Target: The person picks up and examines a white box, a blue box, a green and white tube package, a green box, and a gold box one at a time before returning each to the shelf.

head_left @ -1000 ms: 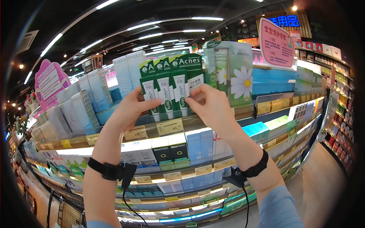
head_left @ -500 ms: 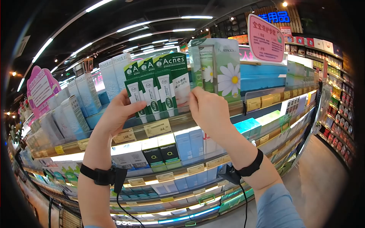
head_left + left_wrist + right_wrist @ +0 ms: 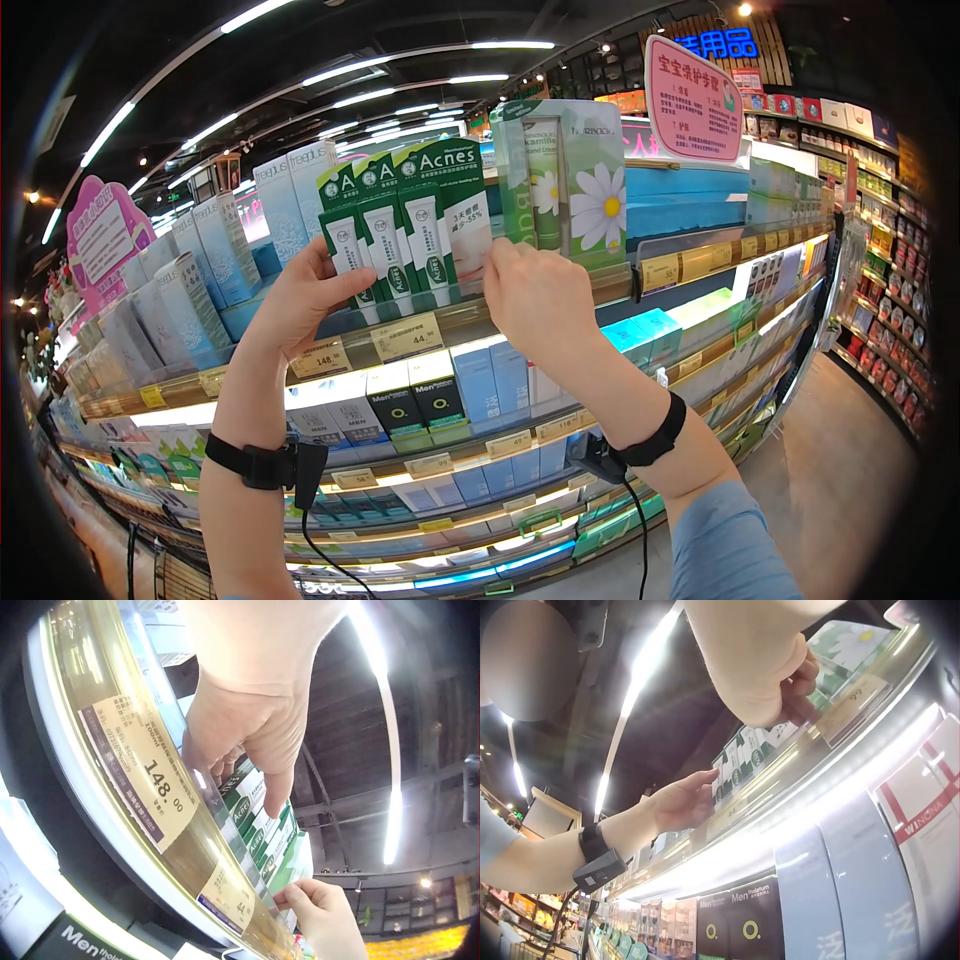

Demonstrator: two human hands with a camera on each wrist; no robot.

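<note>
Several green Acnes packs (image 3: 463, 215), each with a white tube on its front, stand side by side on the top shelf behind a clear lip. My left hand (image 3: 300, 305) holds the row at its left end, thumb across the front of the leftmost pack (image 3: 347, 250) and fingers behind. At the opposite end my right hand (image 3: 545, 305) pinches the right edge of the rightmost pack, its fingers curled; the left wrist view shows thumb and forefinger there. A daisy-printed hand cream box (image 3: 602, 205) stands just right of the packs.
Tall pale freeplus boxes (image 3: 283, 200) stand to the left. Price tags (image 3: 407, 336) line the shelf edge. Black Men boxes (image 3: 436, 400) and blue boxes sit on the shelf below. A pink sign (image 3: 693, 100) rises at the right, beside an aisle.
The view has shifted slightly right. My right hand has moved from the front of the rightmost tube to that pack's right edge. The left hand keeps its place on the leftmost pack.
</note>
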